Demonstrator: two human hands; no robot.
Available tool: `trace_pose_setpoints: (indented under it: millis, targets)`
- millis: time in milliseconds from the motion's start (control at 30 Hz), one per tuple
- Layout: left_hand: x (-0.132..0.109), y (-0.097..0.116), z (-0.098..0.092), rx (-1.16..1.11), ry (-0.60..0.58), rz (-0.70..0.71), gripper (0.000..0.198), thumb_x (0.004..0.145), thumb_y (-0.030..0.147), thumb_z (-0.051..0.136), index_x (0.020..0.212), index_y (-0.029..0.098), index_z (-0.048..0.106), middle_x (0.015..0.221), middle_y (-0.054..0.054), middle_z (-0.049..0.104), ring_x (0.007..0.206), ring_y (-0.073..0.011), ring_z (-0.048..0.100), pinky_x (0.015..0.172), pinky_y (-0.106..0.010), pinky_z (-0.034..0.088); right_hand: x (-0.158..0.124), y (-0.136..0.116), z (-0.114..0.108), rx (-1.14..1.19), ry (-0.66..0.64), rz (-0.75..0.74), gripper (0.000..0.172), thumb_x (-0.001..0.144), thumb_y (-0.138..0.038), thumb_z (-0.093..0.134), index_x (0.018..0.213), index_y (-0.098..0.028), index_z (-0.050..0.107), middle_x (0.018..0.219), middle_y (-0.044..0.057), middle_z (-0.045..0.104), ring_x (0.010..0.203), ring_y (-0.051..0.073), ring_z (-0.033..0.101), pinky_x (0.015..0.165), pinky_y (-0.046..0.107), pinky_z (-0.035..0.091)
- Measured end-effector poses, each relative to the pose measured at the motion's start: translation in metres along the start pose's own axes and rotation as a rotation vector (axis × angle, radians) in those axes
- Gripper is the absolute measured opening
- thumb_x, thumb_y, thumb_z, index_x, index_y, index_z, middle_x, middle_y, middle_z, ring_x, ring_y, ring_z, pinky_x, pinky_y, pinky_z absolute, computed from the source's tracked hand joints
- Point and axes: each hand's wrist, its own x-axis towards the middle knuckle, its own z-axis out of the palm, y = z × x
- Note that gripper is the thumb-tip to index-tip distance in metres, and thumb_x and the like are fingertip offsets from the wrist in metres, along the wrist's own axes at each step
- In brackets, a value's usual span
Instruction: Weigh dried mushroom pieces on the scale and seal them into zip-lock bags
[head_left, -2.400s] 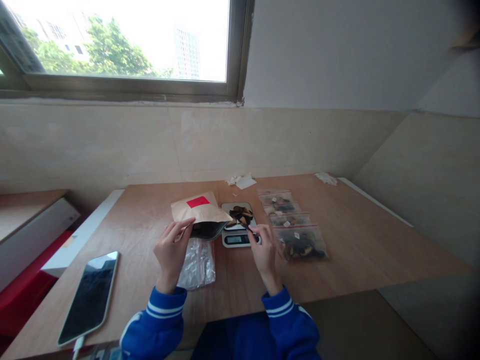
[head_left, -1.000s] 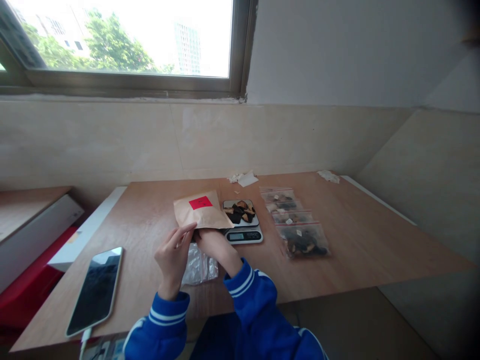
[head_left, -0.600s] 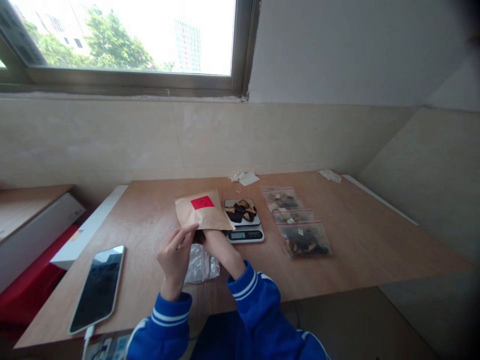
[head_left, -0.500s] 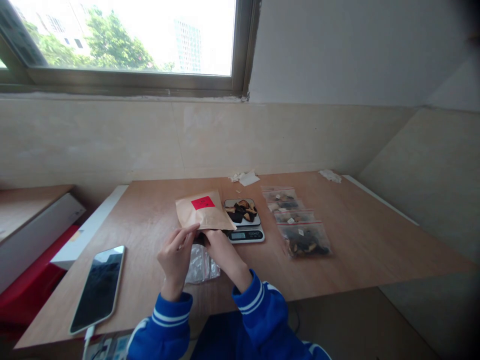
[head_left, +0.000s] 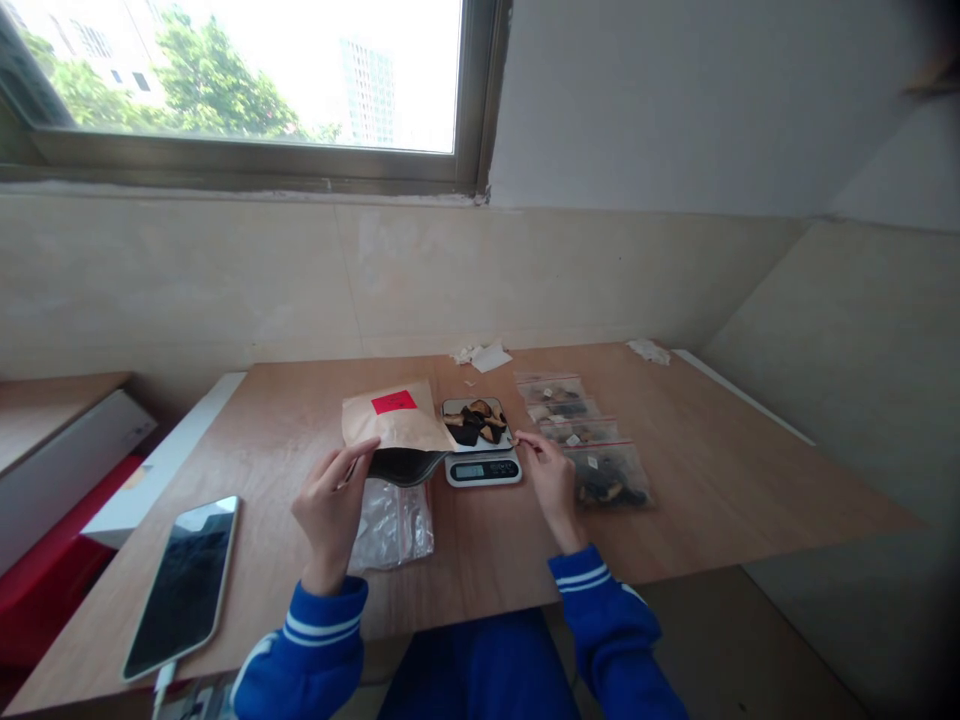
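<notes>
My left hand (head_left: 330,508) grips the near edge of a kraft paper bag (head_left: 409,425) with a red label. The bag's mouth gapes toward me and shows a dark lining. Just right of it, dark and tan dried slices (head_left: 477,424) lie on the platform of a small white digital scale (head_left: 484,470). My right hand (head_left: 551,480) is at the scale's right edge, thumb and fingers pinched together. Whatever small thing is between those fingertips is too small to make out. A clear zip bag (head_left: 394,530) lies partly under the paper bag.
Several red-striped zip bags (head_left: 611,480) with dried pieces overlap at the right of the scale. A phone (head_left: 184,590) with a white cable lies at the left. White paper scraps (head_left: 491,357) and a crumpled tissue (head_left: 648,351) sit along the table's back edge.
My right hand has come out of the paper bag and moved right to the scale's edge. My left hand still holds the bag, whose mouth now shows.
</notes>
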Motion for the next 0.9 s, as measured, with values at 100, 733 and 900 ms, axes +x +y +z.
trace_pose_setpoints:
  millis: [100,733,900]
  targets:
    - [0.001,0.001,0.000,-0.002,0.000,0.002,0.019,0.087,0.037,0.062,0.094,0.027,0.075,0.075,0.001,0.069,0.063,-0.0095,0.059,0.058,-0.019,0.039,0.011,0.020,0.009,-0.073,-0.080,-0.054,0.029,0.092,-0.029,0.043,0.097,-0.020,0.069,0.100,0.009,0.074,0.094,0.025,0.069,0.083,0.038,0.053]
    - [-0.002,0.005,0.000,-0.008,-0.025,0.001,0.020,0.087,0.039,0.061,0.095,0.027,0.075,0.076,0.001,0.069,0.063,-0.0102,0.059,0.058,-0.020,0.040,0.000,0.019,0.021,-0.076,-0.261,-0.144,0.048,0.085,-0.008,0.039,0.125,-0.021,0.063,0.132,0.007,0.060,0.123,0.021,0.056,0.107,0.042,0.045]
    - [-0.003,0.005,0.000,-0.005,-0.020,0.001,0.020,0.087,0.040,0.061,0.095,0.027,0.075,0.074,0.001,0.069,0.062,-0.0103,0.059,0.058,-0.020,0.040,-0.007,0.005,0.024,-0.052,-0.270,-0.152,0.048,0.087,-0.008,0.038,0.127,-0.021,0.061,0.137,0.009,0.056,0.128,0.021,0.052,0.108,0.042,0.042]
